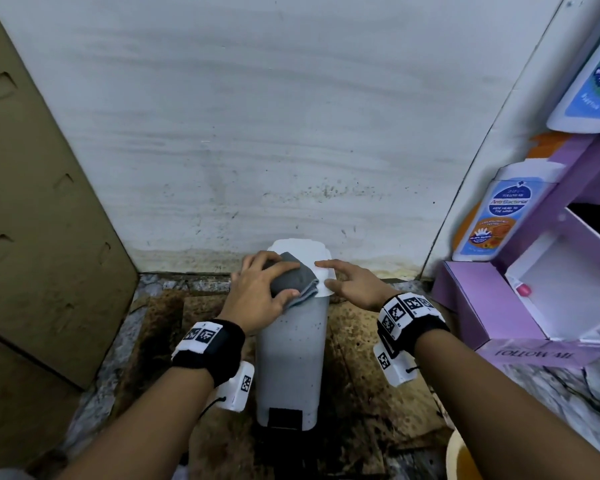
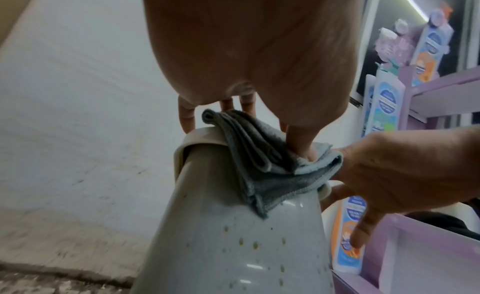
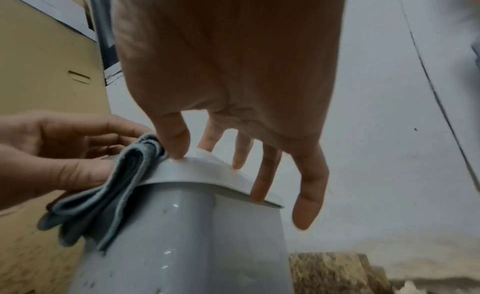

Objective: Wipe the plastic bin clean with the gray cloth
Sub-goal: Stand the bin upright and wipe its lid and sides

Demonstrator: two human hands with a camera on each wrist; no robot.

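Hands come first: the left hand [image 1: 257, 292] lies on top of a folded gray cloth [image 1: 293, 284], with its fingers curled over the far side and its thumb pressing down on the near edge, so it grips the cloth. The cloth sits on the lid of a tall, pale gray plastic bin [image 1: 289, 362], and one corner hangs down over the front of the bin. The right hand [image 1: 352, 284] is spread out with straight fingers. Its fingertips [image 3: 178, 153] touch the white lid [image 1: 317, 261] just beside the cloth, and it holds nothing. Both wrists wear black bands with small black and white square patterns. The bin stands upright on the floor, between the two arms and close to a white wall [image 1: 274, 116] that has dark marks low down. The front of the bin has little brown spots on it, and a black foot pedal [image 1: 285, 417] sits at the bottom. The floor [image 1: 364, 386] around the bin is brown and stained. A big brown cardboard sheet [image 1: 39, 220] leans on the left side. On the right stands a purple cardboard shelf [image 1: 492, 306] with white and blue bottles [image 1: 499, 216] on it.
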